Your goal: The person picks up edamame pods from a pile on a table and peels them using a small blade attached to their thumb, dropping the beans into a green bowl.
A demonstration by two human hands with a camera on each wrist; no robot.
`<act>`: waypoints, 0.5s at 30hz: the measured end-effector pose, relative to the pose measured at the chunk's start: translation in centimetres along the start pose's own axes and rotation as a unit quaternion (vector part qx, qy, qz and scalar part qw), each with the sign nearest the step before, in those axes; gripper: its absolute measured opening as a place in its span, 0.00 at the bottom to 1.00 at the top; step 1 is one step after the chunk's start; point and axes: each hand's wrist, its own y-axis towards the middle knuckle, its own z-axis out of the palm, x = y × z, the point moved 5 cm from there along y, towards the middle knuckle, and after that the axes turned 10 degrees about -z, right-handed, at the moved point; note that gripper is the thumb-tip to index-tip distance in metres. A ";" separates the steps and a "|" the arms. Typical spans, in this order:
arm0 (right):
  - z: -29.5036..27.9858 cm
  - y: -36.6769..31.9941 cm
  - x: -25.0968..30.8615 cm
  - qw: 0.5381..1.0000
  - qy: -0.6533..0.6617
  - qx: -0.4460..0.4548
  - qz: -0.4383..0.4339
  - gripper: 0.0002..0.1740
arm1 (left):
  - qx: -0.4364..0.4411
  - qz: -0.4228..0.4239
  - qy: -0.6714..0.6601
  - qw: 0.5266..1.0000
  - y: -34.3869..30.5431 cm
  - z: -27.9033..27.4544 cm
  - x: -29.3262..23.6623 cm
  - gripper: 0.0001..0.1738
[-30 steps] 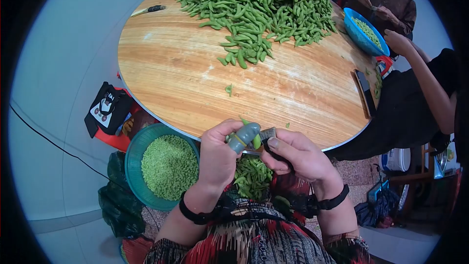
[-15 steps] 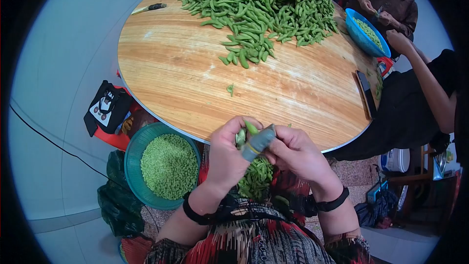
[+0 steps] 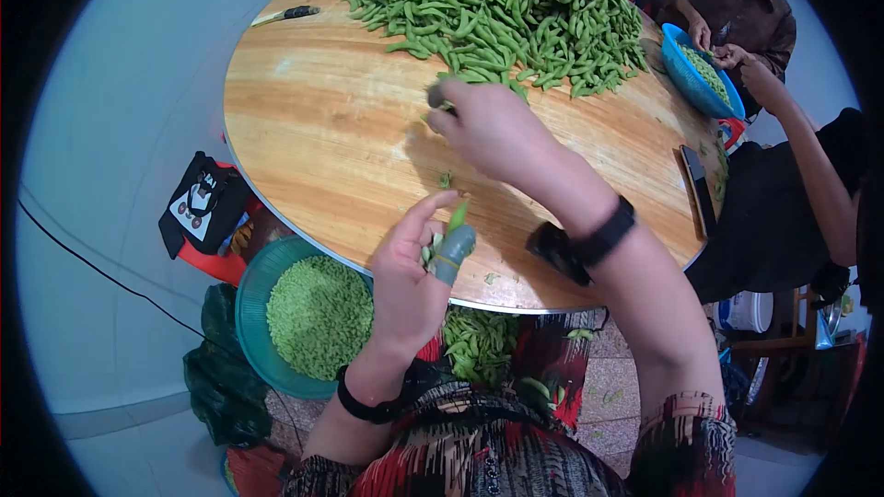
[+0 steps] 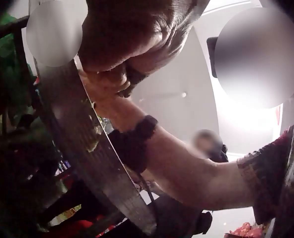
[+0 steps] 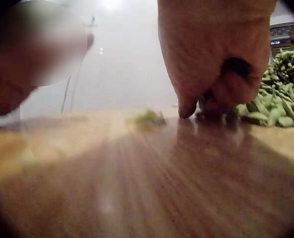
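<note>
left hand (image 3: 410, 290) pinches a green pod (image 3: 459, 215) at the near edge of the counter (image 3: 322, 147), teal basin (image 3: 247, 322) of shelled beans alongside, while beyond, the right hand (image 3: 497, 132) has curled fingers, contents undeterminable, beside the pod heap (image 3: 520, 14), blue bowl (image 3: 679, 63) to the heap's right.

bare wood on the round table (image 3: 313, 120) offers passage left of the right hand (image 3: 494, 132), while a heap of green pods (image 3: 525, 9) bars the far side. the right forearm (image 3: 575, 189) spans the table's near right, a phone (image 3: 698, 189) and blue bowl (image 3: 679, 62) line the right rim, and the left hand (image 3: 410, 281) obstructs the near edge.
</note>
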 end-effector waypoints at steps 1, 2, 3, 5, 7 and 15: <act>1.1 1.1 -0.4 0.997 -0.063 0.045 0.004 0.12 | 0.000 0.001 0.002 1.000 0.1 -0.1 0.4 0.20; 1.9 1.5 -0.9 0.988 -0.126 0.090 0.008 0.11 | -0.026 0.044 0.068 0.996 0.1 -0.4 0.6 0.23; 2.4 1.5 -1.6 0.988 -0.125 0.091 0.008 0.11 | -0.053 0.086 0.132 0.986 0.0 -0.6 0.4 0.27; 3.3 0.6 -3.3 0.971 -0.183 0.151 0.022 0.13 | -0.051 0.089 0.161 0.982 -0.2 -0.9 0.1 0.29; 2.0 -1.3 -3.1 0.972 -0.170 0.156 0.043 0.13 | -0.051 0.091 0.186 0.977 -0.7 -0.8 -0.5 0.31; -4.5 -10.0 5.2 0.990 -0.013 0.138 0.028 0.09 | 0.072 0.061 0.244 0.965 -2.2 0.9 -0.4 0.37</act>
